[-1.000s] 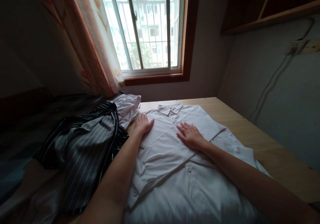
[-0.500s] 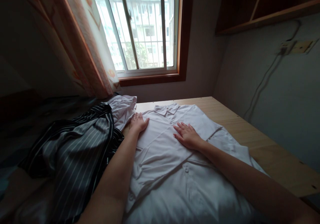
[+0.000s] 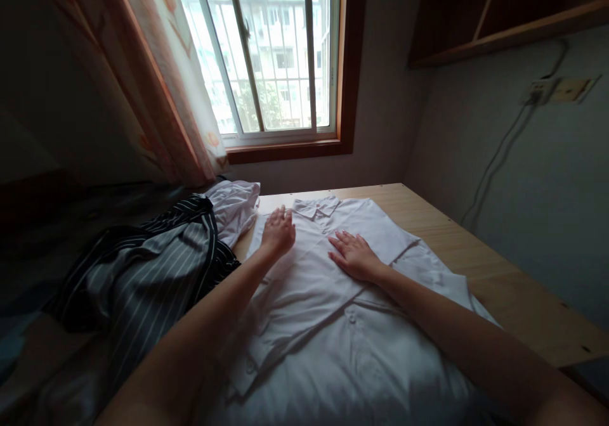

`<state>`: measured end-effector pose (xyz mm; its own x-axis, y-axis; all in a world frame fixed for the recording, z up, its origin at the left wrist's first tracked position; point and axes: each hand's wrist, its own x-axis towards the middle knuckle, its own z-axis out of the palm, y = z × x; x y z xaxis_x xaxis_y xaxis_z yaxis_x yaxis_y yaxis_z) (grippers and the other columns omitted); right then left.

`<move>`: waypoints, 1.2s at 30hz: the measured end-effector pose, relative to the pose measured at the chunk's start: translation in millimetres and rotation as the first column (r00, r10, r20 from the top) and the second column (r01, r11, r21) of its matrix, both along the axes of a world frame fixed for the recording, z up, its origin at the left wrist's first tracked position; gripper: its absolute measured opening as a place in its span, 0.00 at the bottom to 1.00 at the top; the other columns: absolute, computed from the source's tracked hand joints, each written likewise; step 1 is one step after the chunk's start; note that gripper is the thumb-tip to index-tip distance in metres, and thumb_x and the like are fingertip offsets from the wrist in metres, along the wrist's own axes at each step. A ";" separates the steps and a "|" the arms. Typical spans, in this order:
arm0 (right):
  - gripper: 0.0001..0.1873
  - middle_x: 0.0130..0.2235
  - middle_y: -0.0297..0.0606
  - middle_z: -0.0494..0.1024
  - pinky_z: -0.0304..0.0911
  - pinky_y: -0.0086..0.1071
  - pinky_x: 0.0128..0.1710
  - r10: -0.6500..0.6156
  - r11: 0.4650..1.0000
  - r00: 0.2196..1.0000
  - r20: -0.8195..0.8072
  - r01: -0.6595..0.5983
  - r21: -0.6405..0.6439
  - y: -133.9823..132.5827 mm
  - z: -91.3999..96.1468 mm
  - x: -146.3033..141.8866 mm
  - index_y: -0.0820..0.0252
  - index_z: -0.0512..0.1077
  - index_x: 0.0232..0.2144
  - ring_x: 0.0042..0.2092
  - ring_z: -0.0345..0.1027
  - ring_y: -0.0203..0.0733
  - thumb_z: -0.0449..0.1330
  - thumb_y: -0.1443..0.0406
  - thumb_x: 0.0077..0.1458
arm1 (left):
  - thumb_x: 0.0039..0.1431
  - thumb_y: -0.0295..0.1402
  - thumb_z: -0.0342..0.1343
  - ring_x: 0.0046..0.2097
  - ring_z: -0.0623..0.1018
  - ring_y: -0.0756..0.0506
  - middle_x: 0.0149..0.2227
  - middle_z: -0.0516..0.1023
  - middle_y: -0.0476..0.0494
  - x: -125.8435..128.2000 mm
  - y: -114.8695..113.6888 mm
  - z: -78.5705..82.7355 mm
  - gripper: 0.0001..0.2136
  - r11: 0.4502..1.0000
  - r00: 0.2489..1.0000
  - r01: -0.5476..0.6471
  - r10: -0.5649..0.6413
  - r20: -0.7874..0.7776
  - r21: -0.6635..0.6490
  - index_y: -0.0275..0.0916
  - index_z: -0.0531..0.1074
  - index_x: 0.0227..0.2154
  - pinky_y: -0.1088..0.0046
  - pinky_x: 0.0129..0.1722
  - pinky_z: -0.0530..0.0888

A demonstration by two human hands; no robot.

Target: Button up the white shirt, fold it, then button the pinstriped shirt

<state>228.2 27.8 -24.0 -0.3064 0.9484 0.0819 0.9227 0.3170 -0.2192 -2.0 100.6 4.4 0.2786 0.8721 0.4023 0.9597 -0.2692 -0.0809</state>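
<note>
A white button-up shirt [image 3: 323, 274] lies spread on the wooden table, its collar toward the window and one sleeve folded slantwise across the front. My right hand [image 3: 354, 256] rests flat on the middle of the shirt with its fingers spread, holding nothing. Over the shirt's left shoulder is my left hand [image 3: 279, 229], fingers extended and nothing in its grasp; whether it touches the cloth I cannot tell. The lower part of the shirt bulges toward me, and a button shows on its front.
Left of the shirt lies a heap of black-and-white striped clothing [image 3: 157, 267] with a crumpled white garment [image 3: 233, 207] behind it. The wooden table [image 3: 495, 274] extends to the right. A curtain [image 3: 157, 96] hangs beside the window [image 3: 280, 64]; a cable [image 3: 492, 156] runs down the right wall.
My left hand has moved right and slightly up, from the shirt's left edge to over its left shoulder. My right hand stays in nearly the same spot.
</note>
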 end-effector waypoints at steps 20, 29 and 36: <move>0.27 0.68 0.43 0.55 0.41 0.52 0.66 -0.063 0.998 0.998 -0.004 0.063 0.030 4.6 -7.1 9.4 0.55 0.58 0.65 0.69 0.45 0.51 0.41 0.58 0.67 | 0.63 0.54 0.47 0.70 0.50 0.35 0.70 0.51 0.40 15.3 -135.4 2.5 0.29 0.745 0.853 0.506 -0.509 0.119 -0.435 0.52 0.58 0.65 0.45 0.66 0.48; 0.27 0.69 0.40 0.53 0.40 0.47 0.67 0.172 0.980 0.985 -0.019 -0.169 0.109 -6.1 -1.0 -2.3 0.54 0.59 0.65 0.70 0.42 0.47 0.43 0.56 0.68 | 0.65 0.51 0.47 0.70 0.53 0.36 0.69 0.54 0.40 15.9 -135.7 -0.5 0.27 0.754 0.855 0.506 -0.503 0.128 -0.419 0.49 0.60 0.64 0.47 0.67 0.48; 0.30 0.69 0.38 0.53 0.38 0.48 0.67 0.160 0.987 0.986 -0.036 -0.160 0.013 3.8 -4.1 2.7 0.52 0.57 0.66 0.70 0.43 0.45 0.42 0.50 0.67 | 0.65 0.50 0.47 0.70 0.53 0.36 0.69 0.54 0.39 15.3 -136.2 -1.8 0.27 0.756 0.850 0.515 -0.510 0.128 -0.404 0.48 0.61 0.64 0.47 0.67 0.49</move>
